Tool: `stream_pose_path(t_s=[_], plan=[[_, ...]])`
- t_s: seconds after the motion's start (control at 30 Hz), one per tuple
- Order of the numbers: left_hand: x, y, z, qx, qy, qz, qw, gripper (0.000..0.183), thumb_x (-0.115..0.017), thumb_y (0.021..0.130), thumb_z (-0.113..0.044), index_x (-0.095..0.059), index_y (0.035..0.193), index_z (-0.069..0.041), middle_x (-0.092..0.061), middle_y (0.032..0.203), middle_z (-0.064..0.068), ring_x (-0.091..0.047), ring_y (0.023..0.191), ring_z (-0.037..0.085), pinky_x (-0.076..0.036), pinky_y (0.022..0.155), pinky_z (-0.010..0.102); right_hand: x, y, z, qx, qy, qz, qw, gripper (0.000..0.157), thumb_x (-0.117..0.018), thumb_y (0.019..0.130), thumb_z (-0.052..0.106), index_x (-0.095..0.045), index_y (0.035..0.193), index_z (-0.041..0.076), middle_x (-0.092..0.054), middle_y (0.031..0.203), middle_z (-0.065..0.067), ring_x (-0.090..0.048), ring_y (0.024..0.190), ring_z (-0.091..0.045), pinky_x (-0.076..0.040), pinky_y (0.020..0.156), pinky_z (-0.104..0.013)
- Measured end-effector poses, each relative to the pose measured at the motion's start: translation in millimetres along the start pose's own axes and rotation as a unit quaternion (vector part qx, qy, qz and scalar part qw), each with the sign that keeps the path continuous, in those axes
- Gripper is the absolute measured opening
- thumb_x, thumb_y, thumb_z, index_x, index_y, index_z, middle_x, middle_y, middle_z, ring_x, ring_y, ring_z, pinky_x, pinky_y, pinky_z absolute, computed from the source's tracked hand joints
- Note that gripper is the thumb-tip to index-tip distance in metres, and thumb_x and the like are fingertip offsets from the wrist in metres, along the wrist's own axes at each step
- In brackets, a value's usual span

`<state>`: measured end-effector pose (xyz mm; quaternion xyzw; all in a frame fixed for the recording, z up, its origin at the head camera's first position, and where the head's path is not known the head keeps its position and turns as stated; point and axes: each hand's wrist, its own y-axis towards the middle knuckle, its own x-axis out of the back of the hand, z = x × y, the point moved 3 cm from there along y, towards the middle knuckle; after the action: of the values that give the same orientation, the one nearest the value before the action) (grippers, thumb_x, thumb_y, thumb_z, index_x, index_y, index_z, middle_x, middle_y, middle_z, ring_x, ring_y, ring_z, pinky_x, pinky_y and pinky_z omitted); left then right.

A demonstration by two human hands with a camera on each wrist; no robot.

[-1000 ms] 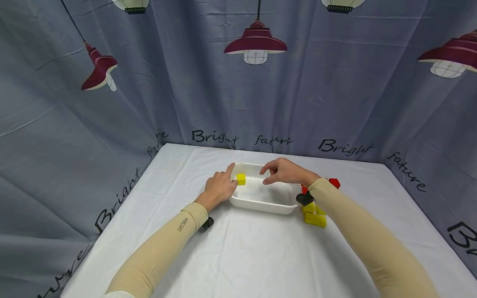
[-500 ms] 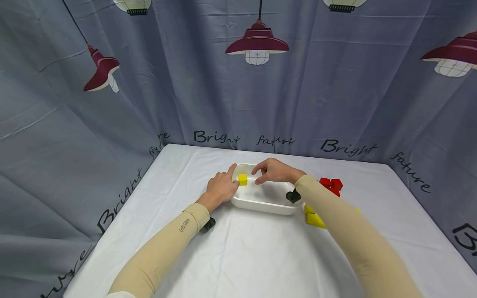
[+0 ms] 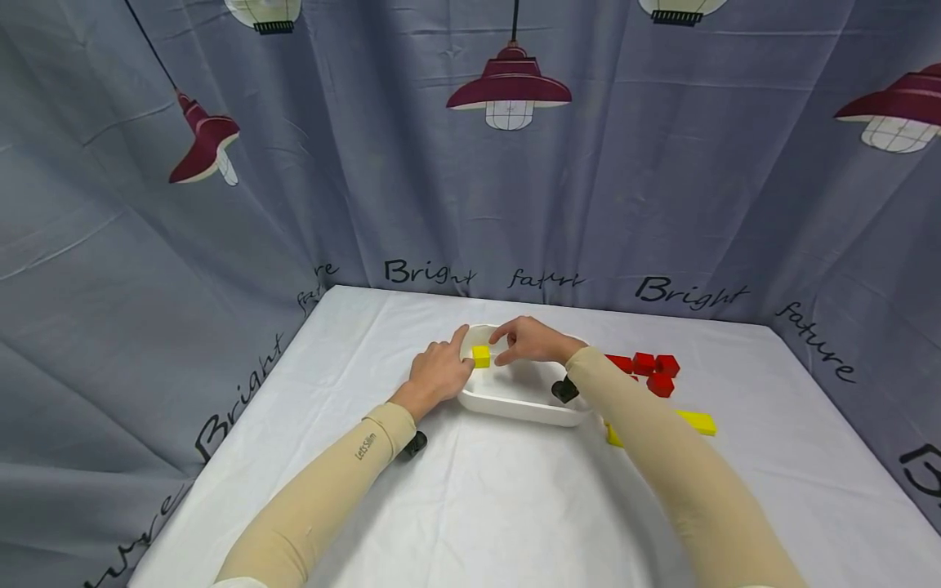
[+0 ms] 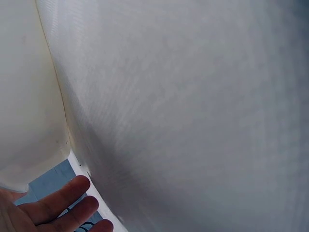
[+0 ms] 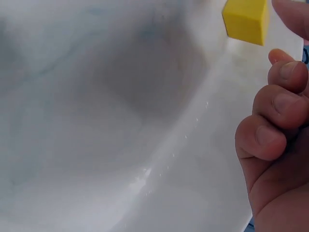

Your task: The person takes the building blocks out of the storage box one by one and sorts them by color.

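Observation:
A yellow cube (image 3: 481, 357) sits inside the left end of a white rectangular tray (image 3: 518, 408). My left hand (image 3: 439, 371) holds the tray's left end, the index finger along the rim and the thumb over the edge. Some fingers of that hand extend outside the tray in the left wrist view. Over the tray is my right hand (image 3: 531, 340), thumb and index finger spread apart just right of the cube, holding nothing. The right wrist view shows the cube (image 5: 245, 20) apart from the fingertips, with the other fingers (image 5: 263, 137) curled.
Several red blocks (image 3: 661, 385) lie on the white-covered table (image 3: 507, 498) right of the tray. Yellow blocks (image 3: 697, 422) lie nearer, partly hidden by the right forearm. A grey printed curtain (image 3: 412, 163) stands behind.
My right hand has moved left across the tray to beside the yellow cube, uncovering more red blocks. The left hand stays at the tray's left end.

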<state>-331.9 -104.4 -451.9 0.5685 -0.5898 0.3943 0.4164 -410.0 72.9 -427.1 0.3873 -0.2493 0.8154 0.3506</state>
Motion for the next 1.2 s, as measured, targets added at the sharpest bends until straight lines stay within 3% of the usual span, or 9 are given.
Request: stream_pose_path(t_s=[0.53,0.9,1.2], plan=[[0.8,-1.5,-0.4,-0.002,0.008,-0.002,1.0000,0.065,-0.046,0.101,-0.037,-0.022,0.161,-0.028,-0.064,0.131,0.014,-0.061,0.116,0.030,-0.053,0.088,0.050,-9.6,15,3,0.003,-0.033,0.006,0.999,0.042,-0.082,0.082,0.017,-0.071,0.121,0.006,-0.057,0.069,-0.003,-0.047,0.062,-0.014,-0.040,0.059,-0.024],[1.4,-1.2,-1.3,-0.006,0.009,-0.001,0.9999,0.065,-0.045,0.100,-0.038,-0.023,0.161,-0.028,-0.064,0.130,0.014,-0.061,0.115,0.030,-0.053,0.087,0.049,-14.8,19,5,0.010,-0.061,-0.003,0.998,0.026,-0.081,0.083,0.017,-0.075,0.106,0.009,-0.058,0.071,-0.001,-0.048,0.066,-0.015,-0.038,0.062,-0.025],[0.9,-2.0,-1.4,-0.002,0.006,0.000,1.0000,0.066,-0.045,0.100,-0.038,-0.023,0.161,-0.027,-0.064,0.131,0.014,-0.061,0.117,0.030,-0.053,0.088,0.049,-12.7,16,7,0.008,-0.060,0.001,0.998,0.022,-0.081,0.083,0.018,-0.075,0.102,0.010,-0.058,0.072,-0.002,-0.049,0.068,-0.016,-0.040,0.064,-0.026]])
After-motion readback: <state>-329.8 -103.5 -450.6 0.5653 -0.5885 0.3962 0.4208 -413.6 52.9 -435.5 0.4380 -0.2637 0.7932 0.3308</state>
